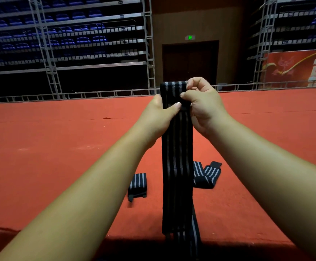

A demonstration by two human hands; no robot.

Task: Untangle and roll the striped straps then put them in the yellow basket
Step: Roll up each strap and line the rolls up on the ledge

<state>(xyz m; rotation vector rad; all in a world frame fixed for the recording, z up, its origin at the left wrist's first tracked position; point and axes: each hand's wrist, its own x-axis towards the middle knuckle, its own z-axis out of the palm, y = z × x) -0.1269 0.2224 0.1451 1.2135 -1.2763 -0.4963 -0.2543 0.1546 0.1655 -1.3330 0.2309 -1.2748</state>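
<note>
A long black strap with grey stripes [177,166] hangs straight down in front of me, its top end folded over. My left hand [158,117] grips the strap's left edge with the thumb pressed on its front. My right hand [202,104] pinches the folded top end from the right. On the red surface below lie a second striped strap [137,183], folded short, at the left, and a third striped strap [206,175], loosely bent, at the right. No yellow basket is in view.
The red carpeted surface [59,147] stretches wide to both sides and ends at a low metal railing [97,95]. Beyond stand scaffolded tiers of blue seats [68,34], a dark doorway [190,63] and a red banner [300,68].
</note>
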